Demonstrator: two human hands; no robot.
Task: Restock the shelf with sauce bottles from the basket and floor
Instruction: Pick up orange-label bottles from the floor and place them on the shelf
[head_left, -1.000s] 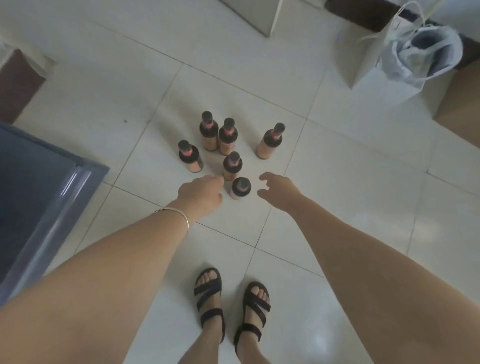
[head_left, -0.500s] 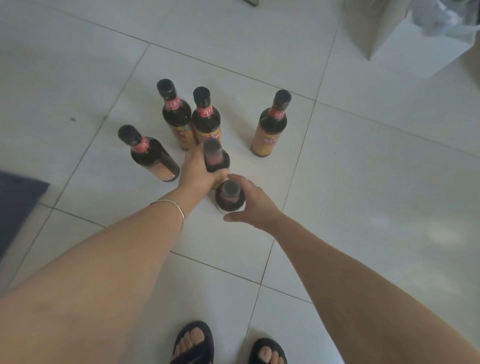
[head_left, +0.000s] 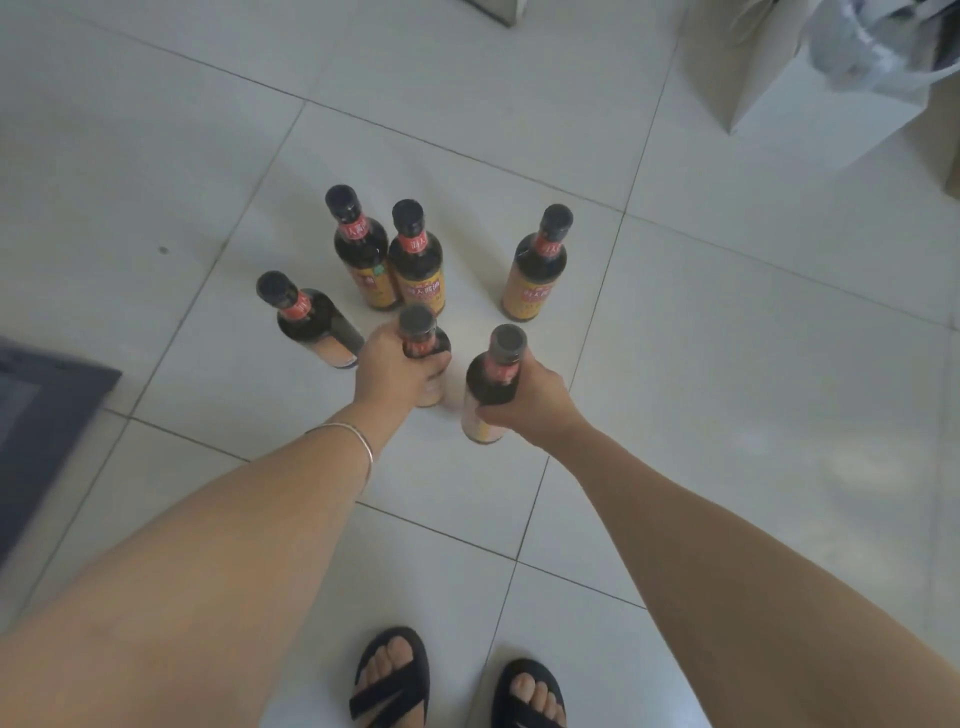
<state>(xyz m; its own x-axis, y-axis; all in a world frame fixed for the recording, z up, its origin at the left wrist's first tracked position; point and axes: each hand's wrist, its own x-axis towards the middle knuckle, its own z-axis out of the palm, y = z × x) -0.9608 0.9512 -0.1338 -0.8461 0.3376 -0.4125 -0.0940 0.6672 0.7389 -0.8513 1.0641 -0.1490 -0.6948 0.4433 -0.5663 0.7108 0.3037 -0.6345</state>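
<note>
Dark glass sauce bottles, six in all, stand mid-frame on the tiled floor (head_left: 727, 364). The left hand (head_left: 395, 371) is clamped on one bottle (head_left: 422, 343), the right hand (head_left: 535, 402) on another (head_left: 493, 384). Four bottles (head_left: 415, 260) behind them wait untouched; no shelf shows, so most restocking seems left.

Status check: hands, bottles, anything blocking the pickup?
Left hand shut on near-left bottle. Right hand shut on near-right bottle. Four bottles standing behind. No obstruction seen.

Pale glossy floor tiles (head_left: 753, 364) crossed by thin grout lines; beyond them, a white paper bag (head_left: 748, 67); off left, a dark grey mat (head_left: 47, 415).
</note>
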